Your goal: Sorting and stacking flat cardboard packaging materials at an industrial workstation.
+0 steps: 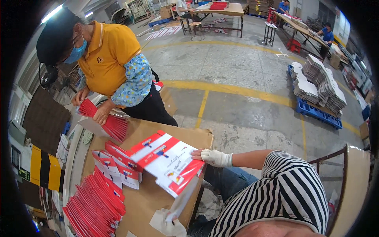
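Observation:
My right hand (215,158), in a white glove with bare fingertips, lies with fingers stretched over the right edge of a flat red-and-white printed carton (169,160). The carton rests tilted over other flattened cartons on a cardboard-topped table (144,215). At the lower edge, a white shape that looks like my gloved left hand (171,227) is near the carton's pale, blurred lower flap. Its fingers are unclear. Left of the carton are small folded red-and-white cartons (126,173) and a long fanned stack of red cartons (92,205).
Across the table, a co-worker (112,59) in an orange polo grips a bundle of red cartons (118,128) with both hands. A blue pallet (316,112) of stacked cardboard stands at right. Farther back are worktables (221,10) and other people. A brown panel (355,181) stands behind me.

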Demonstrator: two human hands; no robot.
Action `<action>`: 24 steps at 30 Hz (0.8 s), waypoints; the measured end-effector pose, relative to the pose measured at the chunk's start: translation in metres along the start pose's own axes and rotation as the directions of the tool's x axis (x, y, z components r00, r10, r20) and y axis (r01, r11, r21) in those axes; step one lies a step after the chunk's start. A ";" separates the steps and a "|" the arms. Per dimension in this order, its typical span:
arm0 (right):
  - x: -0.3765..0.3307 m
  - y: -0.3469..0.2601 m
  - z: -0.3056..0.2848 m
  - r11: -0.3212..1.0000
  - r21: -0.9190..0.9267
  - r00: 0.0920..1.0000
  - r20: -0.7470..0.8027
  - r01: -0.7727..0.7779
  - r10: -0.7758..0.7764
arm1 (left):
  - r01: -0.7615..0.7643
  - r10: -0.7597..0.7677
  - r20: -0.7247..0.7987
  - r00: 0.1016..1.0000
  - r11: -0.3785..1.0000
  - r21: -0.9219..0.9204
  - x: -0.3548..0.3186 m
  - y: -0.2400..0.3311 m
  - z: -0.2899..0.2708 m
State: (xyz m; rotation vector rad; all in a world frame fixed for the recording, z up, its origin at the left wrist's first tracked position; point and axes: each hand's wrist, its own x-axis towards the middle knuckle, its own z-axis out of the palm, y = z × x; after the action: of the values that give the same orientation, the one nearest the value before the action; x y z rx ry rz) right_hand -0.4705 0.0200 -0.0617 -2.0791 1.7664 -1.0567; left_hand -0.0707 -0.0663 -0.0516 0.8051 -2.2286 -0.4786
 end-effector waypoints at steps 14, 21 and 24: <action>0.050 -0.070 0.026 0.918 -0.237 0.778 0.619 0.317 -0.109 | 0.052 -0.400 0.619 0.676 0.864 0.502 0.044 0.063 -0.022; 0.032 -0.070 0.015 0.894 -0.266 0.853 0.483 0.360 -0.199 | 0.199 -0.450 0.358 0.818 0.805 0.558 -0.024 0.018 -0.079; 0.032 -0.074 0.016 0.897 -0.226 0.858 0.449 0.380 -0.250 | 0.653 -0.654 0.030 0.756 0.757 0.021 -0.020 0.026 -0.059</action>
State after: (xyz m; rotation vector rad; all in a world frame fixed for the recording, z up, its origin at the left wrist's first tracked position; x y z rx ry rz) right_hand -0.4029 0.0051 -0.0179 -2.6146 1.4763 -0.3590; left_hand -0.0278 -0.0397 -0.0072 1.6079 -1.9226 -0.8126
